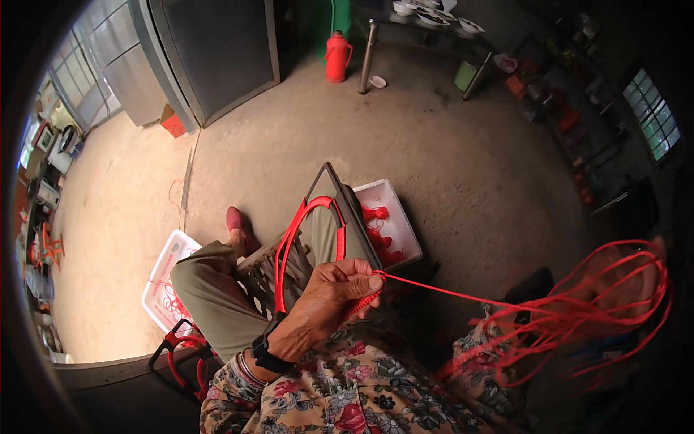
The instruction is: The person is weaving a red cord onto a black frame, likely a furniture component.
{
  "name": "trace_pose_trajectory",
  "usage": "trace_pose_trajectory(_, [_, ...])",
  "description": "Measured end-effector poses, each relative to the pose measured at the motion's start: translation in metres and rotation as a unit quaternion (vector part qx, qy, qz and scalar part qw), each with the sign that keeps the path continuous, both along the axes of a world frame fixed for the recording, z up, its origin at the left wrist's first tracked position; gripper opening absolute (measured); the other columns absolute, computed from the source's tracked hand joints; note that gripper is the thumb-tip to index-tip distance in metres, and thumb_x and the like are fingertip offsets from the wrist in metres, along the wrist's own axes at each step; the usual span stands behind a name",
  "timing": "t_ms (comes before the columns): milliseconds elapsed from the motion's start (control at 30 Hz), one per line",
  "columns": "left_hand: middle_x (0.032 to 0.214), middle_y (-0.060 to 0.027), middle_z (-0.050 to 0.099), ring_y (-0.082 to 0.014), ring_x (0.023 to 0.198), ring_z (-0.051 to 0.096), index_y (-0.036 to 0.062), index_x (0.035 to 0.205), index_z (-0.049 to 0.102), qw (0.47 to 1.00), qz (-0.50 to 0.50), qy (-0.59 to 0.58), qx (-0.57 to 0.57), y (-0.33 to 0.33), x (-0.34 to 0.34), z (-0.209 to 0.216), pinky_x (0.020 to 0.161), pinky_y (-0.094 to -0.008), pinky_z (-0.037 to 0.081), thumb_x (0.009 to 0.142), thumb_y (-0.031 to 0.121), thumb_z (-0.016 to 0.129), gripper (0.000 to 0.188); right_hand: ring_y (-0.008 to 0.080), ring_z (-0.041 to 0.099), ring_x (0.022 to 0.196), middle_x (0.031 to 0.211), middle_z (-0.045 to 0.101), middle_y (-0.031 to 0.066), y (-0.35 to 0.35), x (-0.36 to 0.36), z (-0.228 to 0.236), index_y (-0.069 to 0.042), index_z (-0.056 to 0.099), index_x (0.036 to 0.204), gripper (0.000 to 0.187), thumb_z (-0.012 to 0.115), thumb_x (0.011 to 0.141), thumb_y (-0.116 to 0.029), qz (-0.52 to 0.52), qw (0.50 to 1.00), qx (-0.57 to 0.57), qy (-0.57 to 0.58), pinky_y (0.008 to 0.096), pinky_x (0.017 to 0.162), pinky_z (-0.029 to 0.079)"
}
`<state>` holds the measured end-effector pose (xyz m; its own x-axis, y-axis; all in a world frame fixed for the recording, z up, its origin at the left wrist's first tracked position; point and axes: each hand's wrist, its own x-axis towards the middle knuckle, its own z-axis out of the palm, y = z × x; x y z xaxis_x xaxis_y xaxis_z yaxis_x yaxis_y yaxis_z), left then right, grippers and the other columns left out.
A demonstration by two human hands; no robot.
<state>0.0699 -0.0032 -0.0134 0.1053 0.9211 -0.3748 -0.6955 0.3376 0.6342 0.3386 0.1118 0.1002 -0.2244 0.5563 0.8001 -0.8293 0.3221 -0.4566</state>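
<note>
My left hand is closed in a pinch on a red cord-wrapped strip, beside a dark frame that lies over my lap. Red wrapped bands arch inside this frame. A taut red cord runs from my left fingertips to the right. Far out at that side, my right hand is blurred, with large loops of the same cord around and in front of it. It holds the cord bundle, though its separate fingers are hard to make out.
Right of my knee stands a white box with red cord bundles; another white tray sits at left. A second dark frame with red bands is beside my hip. Farther off are a red thermos and a table leg.
</note>
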Motion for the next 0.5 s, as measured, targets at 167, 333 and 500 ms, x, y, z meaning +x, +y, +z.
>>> trace_pose_trajectory(167, [0.067, -0.0065, 0.062, -0.0129, 0.049, 0.054, 0.0065, 0.088, 0.057, 1.000, 0.012, 0.017, -0.002, -0.002, 0.001, -0.002, 0.042, -0.0215, 0.035, 0.082, 0.013, 0.071, 0.017, 0.0063, 0.039, 0.046, 0.086, 0.057, 0.0084, -0.008, -0.009, 0.014, -0.001, 0.046, 0.124, 0.039, 0.042, 0.097, -0.028, 0.025, 1.000, -0.001, 0.008, 0.0216, 0.040, 0.030])
trace_pose_trajectory(333, [0.074, -0.0034, 0.059, -0.0116, 0.059, 0.055, 0.0035, 0.109, 0.049, 0.987, 0.069, 0.134, 0.055, -0.007, 0.013, -0.003, 0.050, -0.0208, 0.039, 0.077, 0.017, 0.077, 0.045, 0.0064, 0.040, 0.046, 0.086, 0.058, 0.0082, -0.021, -0.011, 0.017, -0.001, 0.047, 0.123, 0.038, 0.043, 0.096, -0.028, 0.036, 0.999, 0.003, 0.004, 0.0216, 0.040, 0.031])
trace_pose_trajectory(500, [0.091, -0.0048, 0.056, -0.0187, 0.093, 0.052, 0.0069, 0.117, 0.058, 0.744, 0.173, 0.541, 0.352, 0.000, 0.007, 0.008, 0.077, -0.0318, 0.042, 0.075, 0.011, 0.074, 0.045, 0.0065, 0.041, 0.046, 0.086, 0.058, 0.0081, -0.031, -0.015, 0.022, -0.001, 0.049, 0.122, 0.037, 0.043, 0.096, -0.027, 0.044, 0.999, 0.010, -0.003, 0.0215, 0.041, 0.032])
